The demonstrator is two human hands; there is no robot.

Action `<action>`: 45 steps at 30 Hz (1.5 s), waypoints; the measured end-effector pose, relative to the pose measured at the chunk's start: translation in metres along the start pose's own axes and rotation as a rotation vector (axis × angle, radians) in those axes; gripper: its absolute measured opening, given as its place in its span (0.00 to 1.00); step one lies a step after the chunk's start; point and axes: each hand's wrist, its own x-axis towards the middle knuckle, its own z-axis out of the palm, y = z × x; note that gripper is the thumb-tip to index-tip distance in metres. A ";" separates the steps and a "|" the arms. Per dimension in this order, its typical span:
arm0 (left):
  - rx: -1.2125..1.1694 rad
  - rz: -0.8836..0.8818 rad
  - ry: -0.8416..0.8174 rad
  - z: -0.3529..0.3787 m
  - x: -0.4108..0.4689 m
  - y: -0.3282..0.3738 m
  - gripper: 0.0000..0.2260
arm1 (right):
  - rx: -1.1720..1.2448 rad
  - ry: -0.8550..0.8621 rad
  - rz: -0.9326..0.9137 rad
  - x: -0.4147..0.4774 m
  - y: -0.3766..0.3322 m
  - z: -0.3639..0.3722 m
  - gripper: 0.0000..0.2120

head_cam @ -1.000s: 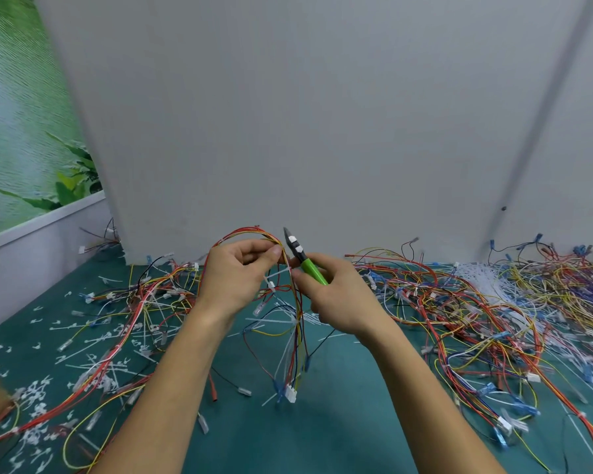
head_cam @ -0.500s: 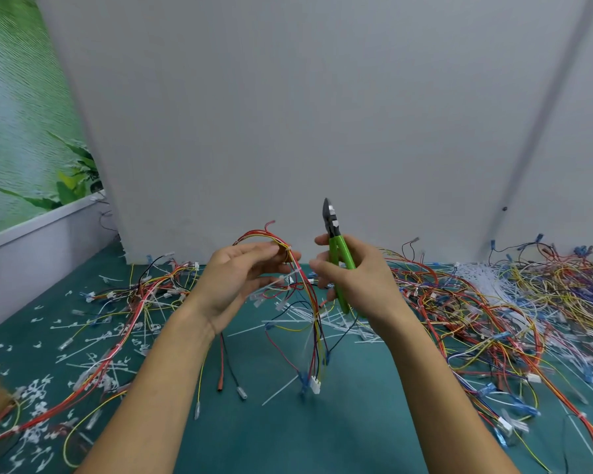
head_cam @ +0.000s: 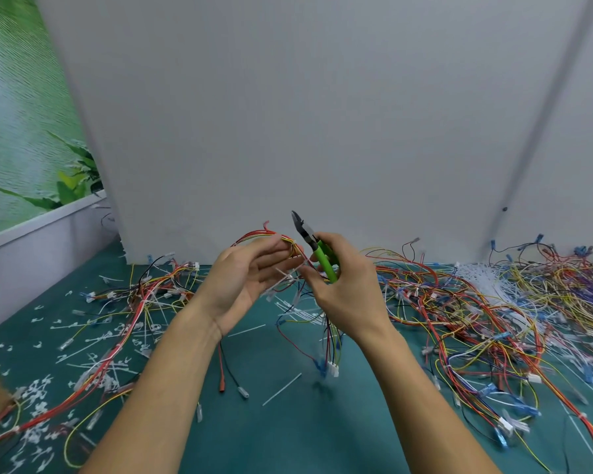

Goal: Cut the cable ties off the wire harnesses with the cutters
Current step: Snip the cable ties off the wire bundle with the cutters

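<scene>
grey wall panel (head_cam: 322, 114) behind, green table mat (head_cam: 288, 439) below. big tangle of loose wires (head_cam: 493, 319) on the right, smaller tangle (head_cam: 134, 302) on the left, cut ties (head_cam: 35, 391) scattered. left hand (head_cam: 243, 285) palm up, fingers nearly straight, wire harness (head_cam: 264, 234) draped over the fingertips, ends hanging down to the mat. right hand (head_cam: 348, 295) curled round cutters (head_cam: 322, 258), tip up, just beside the harness. white cable tie (head_cam: 285, 280) between the hands.

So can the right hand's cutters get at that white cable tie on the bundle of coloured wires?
Probably yes. The white plastic cable tie sticks out uncovered between the left hand and the right hand; its green-handled cutters point up, so they'd need tipping down.
</scene>
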 end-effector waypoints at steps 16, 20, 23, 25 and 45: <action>0.342 0.140 0.037 0.014 0.000 -0.017 0.09 | 0.188 0.127 0.032 -0.002 -0.004 0.004 0.04; 0.483 0.236 0.036 0.018 0.003 -0.030 0.05 | 0.212 0.059 0.096 -0.002 -0.004 0.007 0.07; 0.501 0.293 0.101 0.015 0.005 -0.031 0.06 | 0.308 0.050 0.169 0.000 -0.006 0.007 0.05; 0.511 0.292 0.131 0.013 0.006 -0.032 0.06 | 0.384 0.076 0.196 0.002 -0.008 0.006 0.03; 0.818 0.380 0.096 0.013 0.006 -0.037 0.04 | 0.460 0.013 0.326 0.004 -0.007 0.001 0.05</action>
